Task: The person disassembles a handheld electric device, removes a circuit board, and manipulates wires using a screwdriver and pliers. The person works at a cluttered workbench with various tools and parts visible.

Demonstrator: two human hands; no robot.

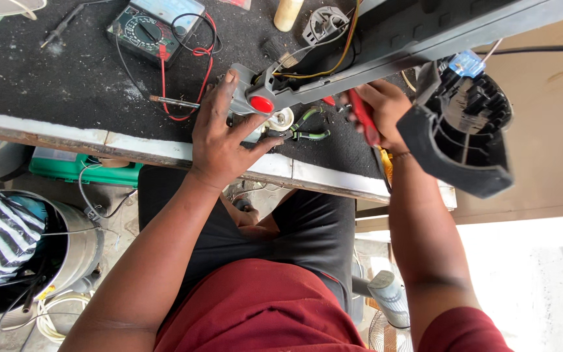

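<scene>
We were looking straight down on the bench [66,91], and our left hand [219,140] lay flat on its dark top, fingers [224,91] spread wide and gripping nothing, their tips pressed against the grey end of the long appliance housing [386,49] right beside its red button [261,103]. The housing ran slantwise from that hand up toward the right, with its black fan-like end piece [464,133] hanging out past the bench edge. That was the worry, in our judgement: with so much weight overhanging and only an open palm steadying the near end, a hard push from the tool could have tipped or slid the whole piece off. Our right hand [382,114] was closed around a red-handled tool [363,117], fingers curled tight on the handle; the tip was hidden under the housing, so we could not tell what it met. A slip there could have driven it into the yellow wires [333,65] running along the housing. Green-handled pliers [311,127] lay just beside the left fingertips, and a small white round part [281,119] sat between them and the button. Further back, a multimeter [144,29] rested with its red and black leads [193,62] looped near the left hand, close enough, we thought, to snag.
</scene>
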